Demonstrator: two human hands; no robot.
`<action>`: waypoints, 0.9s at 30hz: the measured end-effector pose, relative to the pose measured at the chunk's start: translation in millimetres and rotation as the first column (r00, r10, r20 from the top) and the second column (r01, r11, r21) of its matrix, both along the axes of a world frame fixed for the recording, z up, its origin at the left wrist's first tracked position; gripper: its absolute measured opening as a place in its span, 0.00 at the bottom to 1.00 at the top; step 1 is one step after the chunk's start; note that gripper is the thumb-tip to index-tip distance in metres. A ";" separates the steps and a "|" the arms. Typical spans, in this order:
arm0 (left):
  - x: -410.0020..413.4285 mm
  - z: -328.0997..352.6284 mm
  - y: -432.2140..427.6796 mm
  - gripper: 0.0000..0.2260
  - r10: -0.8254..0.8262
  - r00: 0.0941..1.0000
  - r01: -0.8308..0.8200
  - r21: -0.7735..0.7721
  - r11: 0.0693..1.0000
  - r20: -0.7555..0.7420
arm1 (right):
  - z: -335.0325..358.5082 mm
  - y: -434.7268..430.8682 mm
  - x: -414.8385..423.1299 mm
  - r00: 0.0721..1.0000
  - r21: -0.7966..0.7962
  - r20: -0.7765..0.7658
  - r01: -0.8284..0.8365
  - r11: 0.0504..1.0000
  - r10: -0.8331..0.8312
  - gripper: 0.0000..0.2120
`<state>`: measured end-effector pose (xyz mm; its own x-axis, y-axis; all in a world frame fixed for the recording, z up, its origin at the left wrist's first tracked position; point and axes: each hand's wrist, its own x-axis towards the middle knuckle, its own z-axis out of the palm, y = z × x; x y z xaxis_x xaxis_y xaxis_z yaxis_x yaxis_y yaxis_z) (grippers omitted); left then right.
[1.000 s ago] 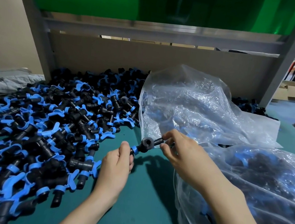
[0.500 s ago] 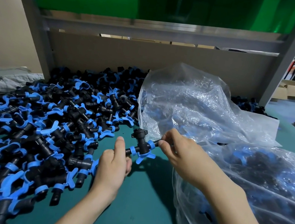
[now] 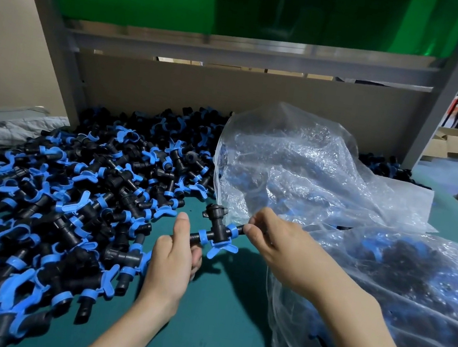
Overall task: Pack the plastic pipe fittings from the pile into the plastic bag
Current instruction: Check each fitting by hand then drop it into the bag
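- Sprawling over the left of the green table [image 3: 212,337] lies the pile [image 3: 58,205] of black tee fittings with blue clips. Its near edge is just beside the left wrist, so a careless sweep of that arm could push pieces off the front.
- The left hand [image 3: 173,261] is curled round the left stub of one fitting [image 3: 216,230], thumb raised alongside it.
- That fitting is held off the table between the pile and the bag, its third branch pointing up and away and a blue wing clip [image 3: 221,247] hanging beneath.
- The right hand [image 3: 280,242] pinches the fitting's right stub between thumb and fingertips. Whether it also holds the film's edge, I cannot tell.
- The plastic bag [image 3: 396,307], already well filled with fittings, slumps on the right, with crumpled clear film [image 3: 298,169] standing up behind the hands.
- Likely trouble: with both hands on the fitting, nothing visibly props the mouth open, so the piece may land on slack film and slide back out. The wing clip could also snag or tear the thin plastic if pushed in hard.
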<state>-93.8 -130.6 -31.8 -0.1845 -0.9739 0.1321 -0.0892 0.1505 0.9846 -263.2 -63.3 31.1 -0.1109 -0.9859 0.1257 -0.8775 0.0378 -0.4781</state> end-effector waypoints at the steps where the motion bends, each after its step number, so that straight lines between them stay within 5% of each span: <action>1: 0.6 0.2 1.0 0.30 0.001 1.000 -0.001 -0.013 1.000 -0.013 | -0.6 -0.5 0.3 1.000 0.001 -0.006 -0.002 1.000 0.002 0.12; 22: 0.7 -4.1 1.6 0.22 0.028 0.998 -0.015 -0.234 0.972 0.052 | -6.0 -1.9 -2.8 1.000 -0.057 0.022 0.002 0.998 -0.001 0.07; 27: 2.1 -5.3 6.6 0.18 0.068 0.993 -0.026 -0.384 0.923 0.094 | -6.7 -2.0 -1.5 0.999 0.014 -0.014 0.031 0.999 -0.031 0.06</action>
